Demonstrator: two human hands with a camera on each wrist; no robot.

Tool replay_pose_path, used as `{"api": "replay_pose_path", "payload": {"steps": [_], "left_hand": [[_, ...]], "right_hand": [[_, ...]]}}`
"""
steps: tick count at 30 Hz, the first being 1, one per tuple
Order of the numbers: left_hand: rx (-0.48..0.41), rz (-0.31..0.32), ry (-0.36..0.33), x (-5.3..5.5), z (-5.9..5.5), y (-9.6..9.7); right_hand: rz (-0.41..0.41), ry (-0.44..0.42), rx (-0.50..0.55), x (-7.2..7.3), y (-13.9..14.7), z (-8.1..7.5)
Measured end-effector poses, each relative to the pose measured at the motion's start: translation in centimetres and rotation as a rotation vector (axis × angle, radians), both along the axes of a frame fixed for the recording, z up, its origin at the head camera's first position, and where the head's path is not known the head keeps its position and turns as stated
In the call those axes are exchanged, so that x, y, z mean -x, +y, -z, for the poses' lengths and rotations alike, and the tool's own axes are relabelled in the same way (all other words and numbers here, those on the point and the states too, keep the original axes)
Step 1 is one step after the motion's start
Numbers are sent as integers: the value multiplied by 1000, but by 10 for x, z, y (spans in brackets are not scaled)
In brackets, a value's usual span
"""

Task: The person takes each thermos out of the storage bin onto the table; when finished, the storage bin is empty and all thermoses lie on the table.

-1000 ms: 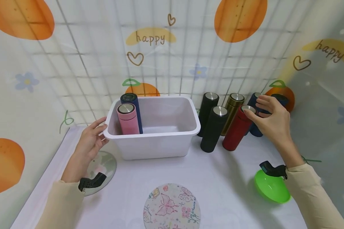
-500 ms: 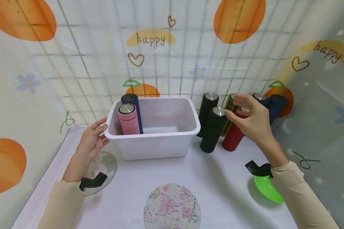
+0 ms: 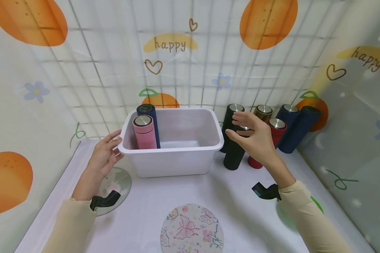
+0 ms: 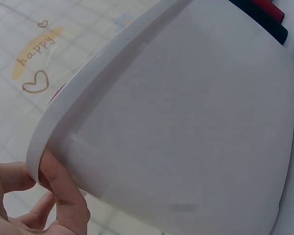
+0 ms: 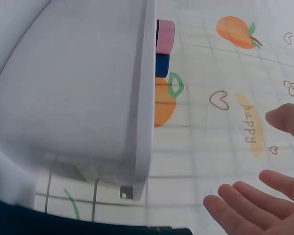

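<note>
My left hand [image 3: 102, 156] grips the left rim of a white plastic bin [image 3: 174, 162]; in the left wrist view, thumb and fingers [image 4: 63, 191] pinch its lip. Inside the bin's left end stand a pink thermos [image 3: 145, 135] and a dark blue thermos [image 3: 146, 109]. My right hand [image 3: 256, 138] hovers in front of a black thermos [image 3: 233, 156], fingers spread from the thumb and holding nothing, partly covering that thermos. Behind it is another black thermos [image 3: 229, 116]. A red thermos [image 3: 277, 130] is partly hidden by the right hand.
A gold thermos [image 3: 263, 111] and two blue ones, one upright [image 3: 286, 115] and one leaning [image 3: 299, 128], stand at the back right. A green bowl [image 3: 317, 203] is mostly behind the right sleeve. Round mats lie at the front [image 3: 191, 228] and left [image 3: 116, 184].
My right hand has moved left, from the red thermos's cap to in front of the black thermos, staying unloaded. The left hand keeps its grip on the bin.
</note>
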State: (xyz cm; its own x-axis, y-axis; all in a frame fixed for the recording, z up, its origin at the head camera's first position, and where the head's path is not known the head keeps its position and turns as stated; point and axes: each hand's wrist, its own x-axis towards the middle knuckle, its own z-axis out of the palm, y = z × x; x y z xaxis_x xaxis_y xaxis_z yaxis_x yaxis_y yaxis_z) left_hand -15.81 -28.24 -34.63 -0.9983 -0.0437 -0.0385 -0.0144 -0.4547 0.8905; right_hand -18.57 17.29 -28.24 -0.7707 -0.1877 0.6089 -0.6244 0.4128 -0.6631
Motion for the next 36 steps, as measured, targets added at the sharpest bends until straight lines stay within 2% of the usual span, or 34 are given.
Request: {"api": "replay_pose_path", "payload": {"steps": [11,17,22,25,29,32,36], "left_hand": [[-3,-4,-5,1,0,1],[11,-5,-7,1,0,1],[25,-8,-8,1,-2,2],[33,-6,-8,2,-1,3],[29,3,-5,4,0,4],[30,10,1,4,1,3],[29,8,0,3,2,-1]], "right_hand": [[-132,-78,32,4,-26,10],[-158,-112,40,6,-42,12],[-174,-172,52,7,-60,13],[-182,-212,41,4,-70,11],[-202,-229,18,-9,-78,-3],[-222,-222,21,-2,-81,1],[-243,-229,24,20,-89,16]]}}
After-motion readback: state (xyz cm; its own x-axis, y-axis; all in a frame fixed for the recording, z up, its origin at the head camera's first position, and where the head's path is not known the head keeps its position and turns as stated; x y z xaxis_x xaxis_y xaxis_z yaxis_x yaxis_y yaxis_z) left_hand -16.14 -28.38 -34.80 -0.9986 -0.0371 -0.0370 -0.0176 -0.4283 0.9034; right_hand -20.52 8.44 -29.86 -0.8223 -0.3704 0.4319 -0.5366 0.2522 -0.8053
